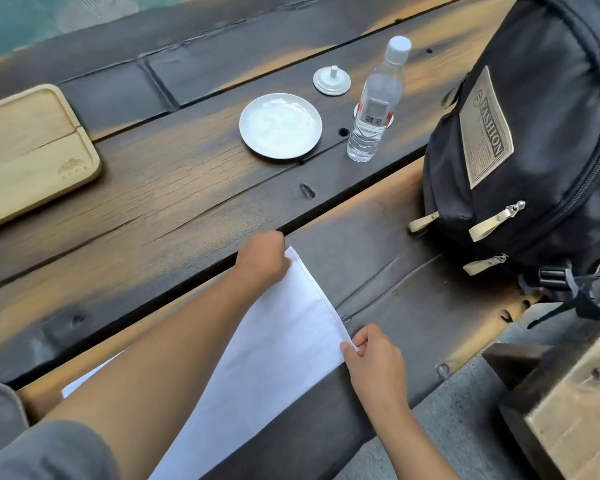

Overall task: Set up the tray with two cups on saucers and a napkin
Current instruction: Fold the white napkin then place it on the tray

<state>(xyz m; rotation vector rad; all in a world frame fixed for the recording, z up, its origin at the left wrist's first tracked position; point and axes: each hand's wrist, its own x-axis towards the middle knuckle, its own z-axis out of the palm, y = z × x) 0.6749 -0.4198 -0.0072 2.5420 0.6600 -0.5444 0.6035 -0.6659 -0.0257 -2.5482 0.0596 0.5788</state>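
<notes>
I pinch white napkin (284, 341) corners with left grip (262, 258) and right grip (374, 358), seemingly folding; next, lift it to the wooden tray (32, 150).

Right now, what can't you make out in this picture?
Head view:
tray: left part cut off by the frame edge.
napkin: left part hidden under the left forearm.
bottle label: print too small.
backpack: right side cut off.
Cups: none in view.

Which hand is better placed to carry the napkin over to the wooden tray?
Left, probably: the left hand grips a napkin corner on the side nearer the tray, which lies far left; the right hand pinches the corner farther from it.
</notes>
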